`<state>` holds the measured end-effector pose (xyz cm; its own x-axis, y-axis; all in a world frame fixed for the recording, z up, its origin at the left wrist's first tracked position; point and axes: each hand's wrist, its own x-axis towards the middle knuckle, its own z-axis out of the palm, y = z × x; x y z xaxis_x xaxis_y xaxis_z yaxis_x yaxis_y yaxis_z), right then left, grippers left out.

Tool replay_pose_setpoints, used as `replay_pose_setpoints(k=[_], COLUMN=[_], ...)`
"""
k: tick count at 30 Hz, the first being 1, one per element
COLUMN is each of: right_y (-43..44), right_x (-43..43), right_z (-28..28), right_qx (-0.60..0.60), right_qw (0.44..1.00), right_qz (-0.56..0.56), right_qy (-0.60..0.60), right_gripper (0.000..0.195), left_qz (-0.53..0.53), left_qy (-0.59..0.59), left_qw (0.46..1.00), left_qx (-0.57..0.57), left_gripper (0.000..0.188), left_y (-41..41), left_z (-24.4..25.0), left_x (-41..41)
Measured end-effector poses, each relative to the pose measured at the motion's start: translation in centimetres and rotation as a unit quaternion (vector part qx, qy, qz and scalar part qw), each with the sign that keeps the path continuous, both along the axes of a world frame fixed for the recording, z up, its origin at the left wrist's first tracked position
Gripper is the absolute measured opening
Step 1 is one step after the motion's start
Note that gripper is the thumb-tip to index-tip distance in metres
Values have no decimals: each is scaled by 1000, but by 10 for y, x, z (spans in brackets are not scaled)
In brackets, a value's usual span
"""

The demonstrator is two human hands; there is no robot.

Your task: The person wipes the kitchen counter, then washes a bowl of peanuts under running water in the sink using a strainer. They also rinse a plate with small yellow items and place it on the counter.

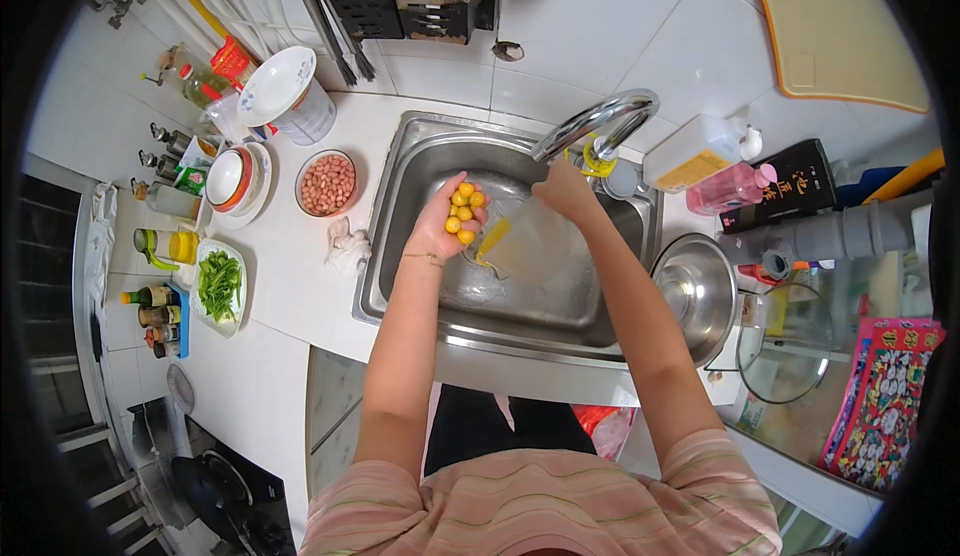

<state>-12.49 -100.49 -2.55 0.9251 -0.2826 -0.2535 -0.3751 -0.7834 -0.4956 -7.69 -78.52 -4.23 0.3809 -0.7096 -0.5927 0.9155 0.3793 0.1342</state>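
Over the stainless steel sink (525, 308), my left hand (439, 226) is cupped around several small round yellow fruits (466, 201), possibly cherry tomatoes. My right hand (562, 190) grips the upper part of a translucent container or bag (536, 241) with a yellow part at its left side; its exact kind is unclear. That hand is just below the spout of the chrome faucet (600, 117). Some water lies on the sink's bottom beneath both hands.
Left of the sink are a bowl of peanuts (327, 184), a crumpled white cloth (347, 245) and a plate of cut green vegetables (219, 288). At right stand a steel basin (694, 297), a pink bottle (729, 188) and a white jug (694, 154). A glass lid (785, 342) lies farther right.
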Motion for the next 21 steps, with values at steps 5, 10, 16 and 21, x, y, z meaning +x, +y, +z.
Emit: replay_pose_setpoints(k=[5, 10, 16, 21], right_y=[2, 4, -17, -26], right_x=[-27, -35, -48, -62], right_z=[5, 25, 11, 9], right_qx=[-53, -44, -2, 47], right_qw=[994, 999, 990, 994], right_qz=[-1, -8, -74, -55], right_qy=[99, 6, -121, -77], right_gripper=[30, 38, 52, 53], left_qz=[10, 2, 0, 2], left_qy=[-9, -14, -20, -20], left_qw=[1000, 1000, 999, 999], left_qx=[22, 23, 35, 38], left_gripper=[26, 25, 24, 24], left_y=[4, 5, -3, -6], left_z=[2, 0, 3, 7], left_x=[-2, -3, -5, -9])
